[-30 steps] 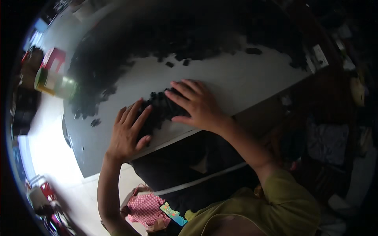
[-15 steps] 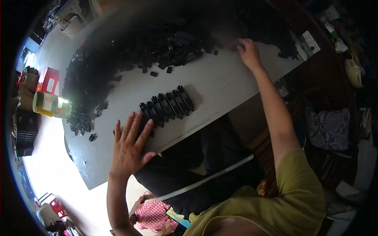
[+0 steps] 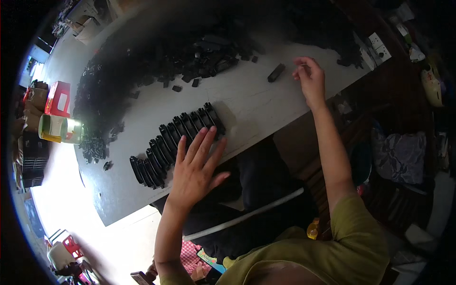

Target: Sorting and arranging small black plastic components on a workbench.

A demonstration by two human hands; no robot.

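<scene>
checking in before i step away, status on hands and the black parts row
Left hand flat, open, on row of black parts. Right hand open beside loose black part. Nothing blocking.

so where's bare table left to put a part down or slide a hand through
Bare table lies between the row of black parts and the right hand, around one loose part. The black pile crowds the far side.

**Open tabletop between two black barriers**

From my remote seat, I see bare grey table between the row of black parts near the front edge and the heap of black parts behind. One loose black part lies in that lane, just beside the right hand. The left hand covers the row's near side.
</scene>
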